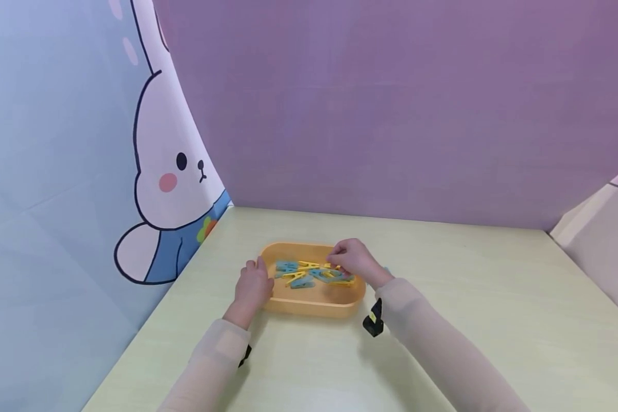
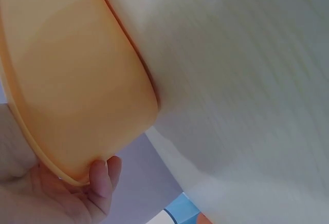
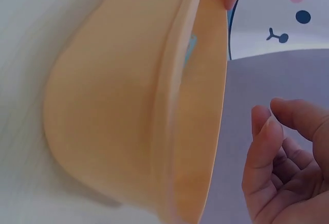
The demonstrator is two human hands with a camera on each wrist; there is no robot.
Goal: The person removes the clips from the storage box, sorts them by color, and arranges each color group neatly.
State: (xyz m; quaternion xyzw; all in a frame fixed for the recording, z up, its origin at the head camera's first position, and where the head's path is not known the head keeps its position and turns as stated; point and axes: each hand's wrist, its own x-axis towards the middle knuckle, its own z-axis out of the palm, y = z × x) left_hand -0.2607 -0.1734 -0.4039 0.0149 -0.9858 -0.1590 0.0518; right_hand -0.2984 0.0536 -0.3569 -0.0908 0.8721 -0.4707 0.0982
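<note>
The left hand (image 1: pixel 252 286) is laid against the left end of the orange tray (image 1: pixel 309 306); in the left wrist view its fingers (image 2: pixel 100 178) are curled round the rim (image 2: pixel 51 162), so the grip there is clamped on the tray. The right hand (image 1: pixel 352 258) is held over the right part of the tray, just above the heap of clothespins (image 1: pixel 311 273). In the right wrist view its fingers (image 3: pixel 267 142) are seen loosely bent and apart, with nothing between them; whether a fingertip touches a pin cannot be told from the head view, since the hand covers that spot.

The clothespins, blue and yellow, lie mixed and crossed over each other inside the tray. The tray stands on the pale green tabletop (image 1: pixel 468 320), around the middle between its left and right edges and closer to the far edge than to the near one. A purple wall is seen behind the far edge, and a rabbit picture (image 1: pixel 170 171) beside the far left corner.

As a judgement: because the pins are tangled, two could be lifted together and one could be dropped onto the tabletop. If the left hold is loosened, the light tray could be pushed or tipped by the right hand.
</note>
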